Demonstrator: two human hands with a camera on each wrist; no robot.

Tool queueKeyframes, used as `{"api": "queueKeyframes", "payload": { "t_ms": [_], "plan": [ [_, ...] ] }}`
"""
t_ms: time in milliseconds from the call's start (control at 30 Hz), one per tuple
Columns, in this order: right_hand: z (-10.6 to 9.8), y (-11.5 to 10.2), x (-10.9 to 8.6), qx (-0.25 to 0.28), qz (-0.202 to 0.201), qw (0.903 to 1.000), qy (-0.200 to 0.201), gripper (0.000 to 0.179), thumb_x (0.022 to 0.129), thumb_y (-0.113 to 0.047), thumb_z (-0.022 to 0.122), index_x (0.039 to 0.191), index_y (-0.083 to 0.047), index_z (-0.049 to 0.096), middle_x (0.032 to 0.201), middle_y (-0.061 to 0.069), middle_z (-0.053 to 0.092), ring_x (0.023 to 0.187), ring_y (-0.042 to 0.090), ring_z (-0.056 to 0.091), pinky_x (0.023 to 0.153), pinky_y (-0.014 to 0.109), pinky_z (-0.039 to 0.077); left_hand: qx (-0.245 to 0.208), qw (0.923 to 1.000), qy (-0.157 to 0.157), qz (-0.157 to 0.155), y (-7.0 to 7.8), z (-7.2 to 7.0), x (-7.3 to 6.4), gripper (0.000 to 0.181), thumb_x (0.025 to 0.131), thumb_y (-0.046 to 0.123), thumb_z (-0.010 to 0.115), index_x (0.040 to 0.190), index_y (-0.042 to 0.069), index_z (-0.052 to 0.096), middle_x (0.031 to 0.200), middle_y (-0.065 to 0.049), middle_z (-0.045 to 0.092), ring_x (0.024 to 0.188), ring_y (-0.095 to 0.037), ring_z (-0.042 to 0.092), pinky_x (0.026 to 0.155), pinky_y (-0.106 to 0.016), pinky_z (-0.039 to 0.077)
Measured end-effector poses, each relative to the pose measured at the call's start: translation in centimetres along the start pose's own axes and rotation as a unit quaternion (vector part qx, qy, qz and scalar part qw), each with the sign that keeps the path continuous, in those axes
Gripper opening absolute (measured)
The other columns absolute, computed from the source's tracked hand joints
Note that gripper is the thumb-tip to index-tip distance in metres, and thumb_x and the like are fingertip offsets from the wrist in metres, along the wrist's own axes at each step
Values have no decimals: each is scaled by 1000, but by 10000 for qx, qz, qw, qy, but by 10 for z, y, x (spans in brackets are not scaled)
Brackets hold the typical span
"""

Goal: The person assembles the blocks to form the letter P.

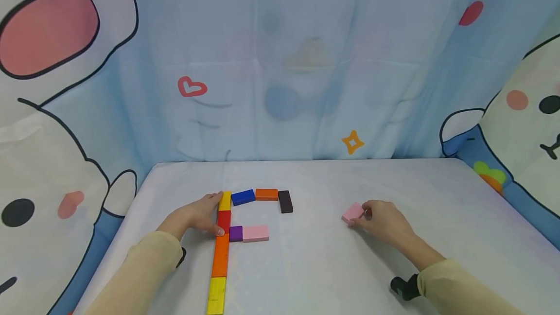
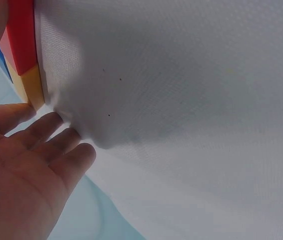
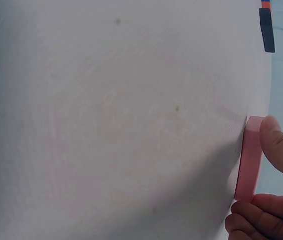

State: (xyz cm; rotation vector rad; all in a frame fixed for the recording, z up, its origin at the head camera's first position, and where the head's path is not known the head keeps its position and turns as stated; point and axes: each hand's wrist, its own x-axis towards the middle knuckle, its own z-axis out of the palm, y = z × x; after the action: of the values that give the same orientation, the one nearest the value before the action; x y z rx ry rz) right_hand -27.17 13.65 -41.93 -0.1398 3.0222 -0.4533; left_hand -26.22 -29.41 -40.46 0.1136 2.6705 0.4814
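My left hand (image 1: 199, 215) lies along the left side of a column of blocks. Its index finger touches the end of the yellow block (image 1: 225, 201), and its thumb rests by the red block (image 1: 224, 219); the other fingers are fairly straight in the left wrist view. Below are an orange block (image 1: 220, 255) and another yellow block (image 1: 216, 295). Further right, my right hand (image 1: 385, 222) pinches a pink block (image 1: 352, 213) between thumb and fingers. In the right wrist view that pink block (image 3: 250, 159) is at or just above the white tabletop; I cannot tell which.
From the column's top, a blue block (image 1: 243, 197), an orange block (image 1: 267, 194) and a black block (image 1: 286, 201) run rightward. A purple block (image 1: 236, 234) and a second pink block (image 1: 255, 233) extend from its middle. A printed curtain (image 1: 288, 130) hangs behind the white table (image 1: 319, 276).
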Motion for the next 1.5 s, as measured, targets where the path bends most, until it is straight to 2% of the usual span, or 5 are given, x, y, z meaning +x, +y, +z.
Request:
{"api": "queueKeyframes", "payload": {
  "t_ms": [233, 467, 1067, 1267, 1500],
  "plan": [
    [2, -3, 1, 46, 17, 10000, -24, 63, 83, -34, 85, 121, 12, 65, 95, 15, 70, 82, 23, 58, 76, 42, 57, -26, 10000, 10, -40, 1, 0, -1, 102, 83, 27, 85, 162, 4, 23, 165, -24, 29, 151, -42, 30, 119, -62, 36],
    [6, -14, 1, 65, -172, 9998, -20, 58, 82, -31, 86, 118, 10, 68, 91, 11, 69, 80, 21, 57, 75, 39, 57, 4, 10000, 15, -20, 1, 0, -1, 102, 83, 27, 85, 162, 4, 24, 165, -23, 29, 152, -42, 30, 119, -62, 36],
    [21, -64, -3, 305, -630, 9974, -160, 51, 77, -30, 90, 113, 2, 73, 82, 2, 63, 78, 16, 54, 70, 32, 52, 76, 10000, 15, -39, 2, 0, -2, 102, 83, 27, 85, 162, 4, 24, 165, -24, 29, 152, -43, 29, 119, -63, 35],
    [28, -79, -4, 492, -702, 9962, -153, 52, 74, -29, 93, 113, 0, 74, 87, 3, 67, 82, 17, 56, 78, 34, 56, 106, 9999, 9, -35, 2, 1, -2, 102, 83, 28, 85, 162, 4, 23, 165, -24, 29, 152, -42, 29, 119, -62, 35],
    [37, -93, -5, 792, -704, 9943, -127, 57, 73, -28, 94, 118, -2, 73, 109, 8, 73, 98, 20, 64, 96, 42, 59, 109, 9999, 12, -14, 3, 0, -3, 102, 83, 28, 85, 162, 3, 23, 165, -24, 29, 152, -42, 29, 120, -62, 35]
  ]
}}
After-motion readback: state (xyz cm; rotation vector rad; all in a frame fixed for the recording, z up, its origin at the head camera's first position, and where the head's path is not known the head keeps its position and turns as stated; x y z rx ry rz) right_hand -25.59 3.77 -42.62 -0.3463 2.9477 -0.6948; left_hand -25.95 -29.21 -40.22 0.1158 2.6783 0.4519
